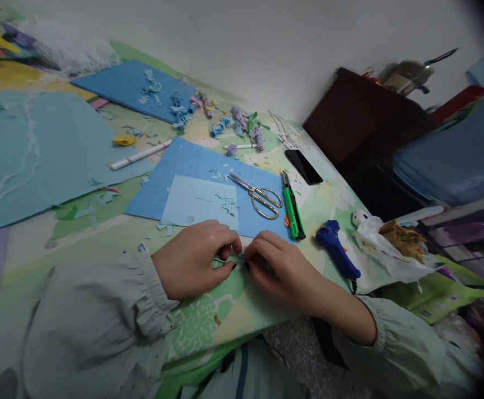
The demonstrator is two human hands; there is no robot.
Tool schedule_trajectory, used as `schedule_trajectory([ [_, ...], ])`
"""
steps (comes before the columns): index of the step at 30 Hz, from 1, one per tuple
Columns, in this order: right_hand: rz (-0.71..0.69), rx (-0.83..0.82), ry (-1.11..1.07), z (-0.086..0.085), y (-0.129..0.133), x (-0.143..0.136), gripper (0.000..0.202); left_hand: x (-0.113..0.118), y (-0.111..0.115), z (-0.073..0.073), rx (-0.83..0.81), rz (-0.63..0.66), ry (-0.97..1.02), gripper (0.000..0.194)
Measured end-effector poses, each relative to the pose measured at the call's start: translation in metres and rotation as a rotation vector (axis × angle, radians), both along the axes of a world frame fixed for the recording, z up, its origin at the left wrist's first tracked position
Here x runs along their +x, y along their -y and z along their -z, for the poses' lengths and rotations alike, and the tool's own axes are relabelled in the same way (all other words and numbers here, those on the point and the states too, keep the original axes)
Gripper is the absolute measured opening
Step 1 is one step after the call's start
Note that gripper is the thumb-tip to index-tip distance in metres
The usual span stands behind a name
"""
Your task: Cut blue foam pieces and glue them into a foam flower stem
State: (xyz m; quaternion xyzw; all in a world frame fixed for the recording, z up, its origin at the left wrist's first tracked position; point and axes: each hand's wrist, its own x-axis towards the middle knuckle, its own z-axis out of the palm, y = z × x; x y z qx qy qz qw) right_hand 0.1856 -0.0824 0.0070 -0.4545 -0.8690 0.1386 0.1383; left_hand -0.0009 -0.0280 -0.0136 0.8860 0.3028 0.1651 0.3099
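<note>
- At the desk's six-o'clock edge, the person's left hand and right hand meet, both pinching a thin piece between them.
- Small, slender and pale, with a bluish end, the thin piece is largely hidden by fingers; its full shape cannot be told.
- From it, a light-blue sheet lies near eleven o'clock, scissors between twelve and one, a blue glue gun at three.

Left hand and right hand curled inward, nearly touching
</note>
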Motion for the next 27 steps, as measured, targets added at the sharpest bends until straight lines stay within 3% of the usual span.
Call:
schedule_trajectory([
  [27,-0.021,0.011,-0.036,-0.0021,-0.0036,0.0037,0.015,-0.0004,-0.0004,-0.0007,0.002,0.002,-0.009,0.012],
])
